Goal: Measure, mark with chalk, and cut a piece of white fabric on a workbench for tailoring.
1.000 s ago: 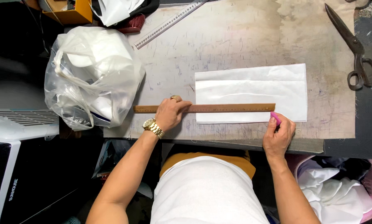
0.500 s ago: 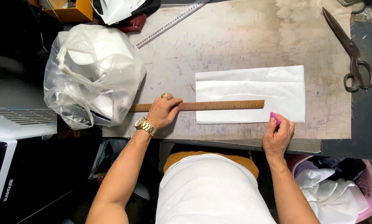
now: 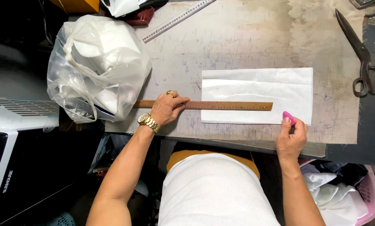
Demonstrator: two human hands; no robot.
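Observation:
A folded white cloth [image 3: 258, 90] lies flat on the worn table [image 3: 237, 42]. A long brown wooden ruler [image 3: 229, 106] rests across the cloth's lower part and sticks out to the left. My left hand [image 3: 166, 109], with a gold watch and ring, presses down on the ruler's left end. My right hand [image 3: 291, 138] pinches a pink piece of tailor's chalk [image 3: 288, 117] at the cloth's lower right corner, just right of the ruler's end.
A clear plastic bag of white cloth pieces [image 3: 97, 67] sits at the table's left. Large dark scissors [image 3: 361, 54] lie at the right edge. A metal ruler [image 3: 177, 19] lies at the top. A pink basket with cloth [image 3: 354, 196] stands below right.
The ruler and my left hand have slid a little to the left along the cloth. My right hand still holds the chalk at the cloth's lower right corner.

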